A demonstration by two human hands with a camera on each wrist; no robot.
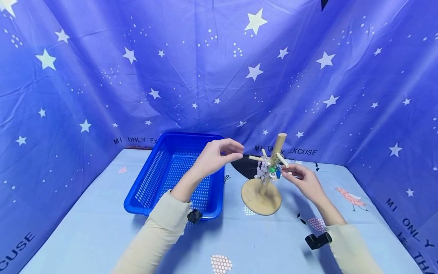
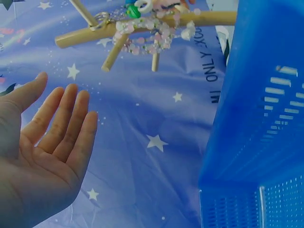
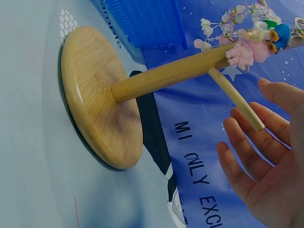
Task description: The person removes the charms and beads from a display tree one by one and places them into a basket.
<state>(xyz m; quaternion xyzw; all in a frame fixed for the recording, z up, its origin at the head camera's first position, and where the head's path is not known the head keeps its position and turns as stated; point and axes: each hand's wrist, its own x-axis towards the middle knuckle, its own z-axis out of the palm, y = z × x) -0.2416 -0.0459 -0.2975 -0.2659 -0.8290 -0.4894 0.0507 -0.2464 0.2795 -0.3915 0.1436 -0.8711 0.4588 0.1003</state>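
A wooden stand with side pegs [image 1: 261, 198] stands on the table. Over one peg hangs a beaded bracelet in pale pink and clear beads [image 2: 147, 35]. Beside it dangles a keychain with small charms [image 3: 256, 45], among them blue, green, white and pink pieces. My right hand [image 1: 304, 182] is at the stand's right, its fingers loosely bent near the charms and a bare peg [image 3: 237, 99]; nothing shows in its palm in the right wrist view. My left hand [image 1: 219, 154], palm bare and fingers relaxed, hovers between the basket and the stand.
A blue plastic basket [image 1: 137, 207] with perforated walls sits left of the stand, partly behind my left forearm. A pale blue printed cloth [image 1: 260, 243] covers the table. Purple star-patterned curtains [image 1: 212, 76] enclose the back and sides.
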